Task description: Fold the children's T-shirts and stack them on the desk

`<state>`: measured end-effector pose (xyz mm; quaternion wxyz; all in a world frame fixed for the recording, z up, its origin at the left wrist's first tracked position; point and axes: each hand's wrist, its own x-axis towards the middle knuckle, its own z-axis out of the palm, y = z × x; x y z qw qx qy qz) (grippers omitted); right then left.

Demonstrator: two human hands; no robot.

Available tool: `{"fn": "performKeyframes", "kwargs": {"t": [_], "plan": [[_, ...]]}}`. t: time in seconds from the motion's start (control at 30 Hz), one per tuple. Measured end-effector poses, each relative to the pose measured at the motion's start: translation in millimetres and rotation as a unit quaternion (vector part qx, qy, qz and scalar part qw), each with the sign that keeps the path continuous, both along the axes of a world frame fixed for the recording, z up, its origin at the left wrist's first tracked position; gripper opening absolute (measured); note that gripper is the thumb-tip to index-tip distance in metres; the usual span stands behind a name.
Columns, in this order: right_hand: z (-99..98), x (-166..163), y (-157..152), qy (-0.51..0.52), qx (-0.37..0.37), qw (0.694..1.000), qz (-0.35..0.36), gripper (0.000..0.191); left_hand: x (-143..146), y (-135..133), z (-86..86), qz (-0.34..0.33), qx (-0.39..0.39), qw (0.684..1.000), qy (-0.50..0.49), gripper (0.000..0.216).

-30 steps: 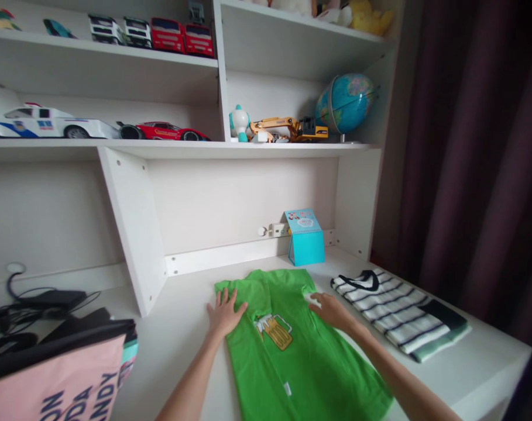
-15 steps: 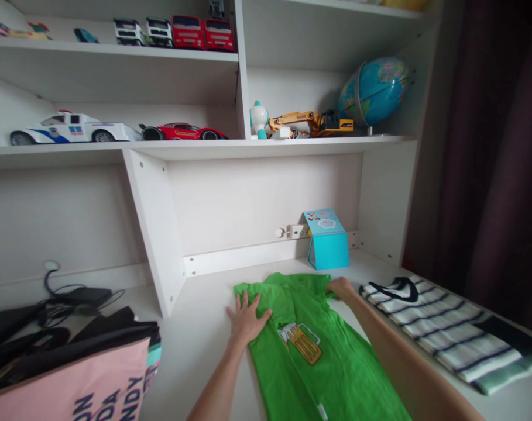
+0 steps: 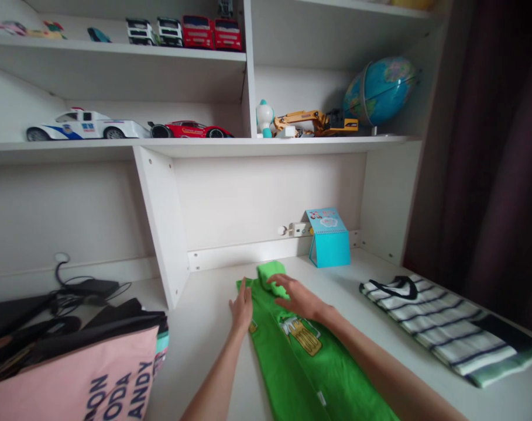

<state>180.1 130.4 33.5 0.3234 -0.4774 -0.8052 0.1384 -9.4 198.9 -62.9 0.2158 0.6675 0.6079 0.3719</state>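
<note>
- Head view: we see a green shirt (image 3: pixel 292 362) on the white bench (image 3: pixel 204 351), its near part running out of the bottom edge of the frame.
- Left hand (image 3: pixel 242 307): we find it at the shirt's left edge, fingers straight and close to each other, thumb apart from them.
- Right hand (image 3: pixel 298 297): we note it over the shirt's upper part, fingers curved and spread apart beside the raised green fold (image 3: pixel 271 271) at the far end.
- Shirt front: we make out a beer-mug print (image 3: pixel 307 338) below the right hand and a small white label (image 3: pixel 321 399) nearer to us.
- Right side: we observe a folded striped garment (image 3: pixel 436 327), well apart from the shirt.
- Behind: we see a blue desk calendar (image 3: pixel 331 248) standing upright.
- Left side: we see a pink garment (image 3: pixel 72 374) with dark lettering.
</note>
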Motion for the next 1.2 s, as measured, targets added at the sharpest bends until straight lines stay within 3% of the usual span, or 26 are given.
{"fn": "performKeyframes", "kwargs": {"t": [0.07,0.13,0.2,0.3,0.4,0.47,0.57,0.67,0.77,0.8,0.87,0.97,1.07,1.2], "plan": [[-0.2,-1.5,-25.6,-0.024,-0.010,0.998,0.060,0.050,-1.1,-1.0,1.4,0.003,-0.004,1.000,-0.001,0.048],[-3.8,17.3,-51.3,-0.057,-0.033,0.997,0.049,0.046,-1.8,-2.0,2.6,-0.001,-0.007,1.000,0.000,0.047],[-14.4,49.4,-78.2,-0.105,-0.069,0.992,-0.016,0.045,-1.8,-3.0,3.9,-0.003,-0.005,1.000,0.007,0.045],[-47.0,100.1,-119.1,-0.162,-0.104,0.974,-0.124,0.045,-0.1,-5.0,6.6,0.009,0.008,0.999,0.042,0.038],[-86.8,129.7,-151.2,-0.187,-0.078,0.958,-0.204,0.045,2.4,-6.9,9.2,0.021,0.019,0.996,0.089,0.034],[-103.8,132.1,-165.7,-0.198,-0.049,0.947,-0.248,0.041,3.2,-7.1,9.2,0.027,0.024,0.993,0.108,0.033],[-101.2,115.1,-182.8,-0.184,-0.004,0.944,-0.274,0.031,2.2,-5.1,6.2,0.028,0.036,0.993,0.109,0.033],[-71.5,90.8,-198.5,-0.154,-0.044,0.970,-0.185,0.027,0.0,-2.2,2.2,0.028,0.045,0.993,0.104,0.032],[-39.6,76.7,-203.5,-0.106,-0.169,0.979,-0.051,0.017,-1.0,-0.6,0.7,0.028,0.052,0.992,0.107,0.030],[-33.3,75.0,-201.1,-0.085,-0.176,0.980,-0.046,0.014,-0.9,-0.4,0.8,0.028,0.054,0.992,0.108,0.030],[-30.5,74.1,-190.7,-0.057,-0.117,0.987,-0.091,0.025,-0.7,0.0,1.5,0.028,0.056,0.992,0.110,0.029],[-49.0,74.1,-170.4,-0.079,-0.042,0.991,-0.100,0.043,-0.8,0.9,2.1,0.033,0.060,0.991,0.114,0.024],[-81.7,74.3,-157.7,-0.113,-0.081,0.989,-0.047,0.052,-0.8,1.6,1.7,0.040,0.065,0.990,0.121,0.022],[-122.5,82.6,-159.4,-0.143,-0.099,0.982,-0.071,0.052,2.7,-1.8,3.2,0.037,0.064,0.989,0.129,0.023]]}}
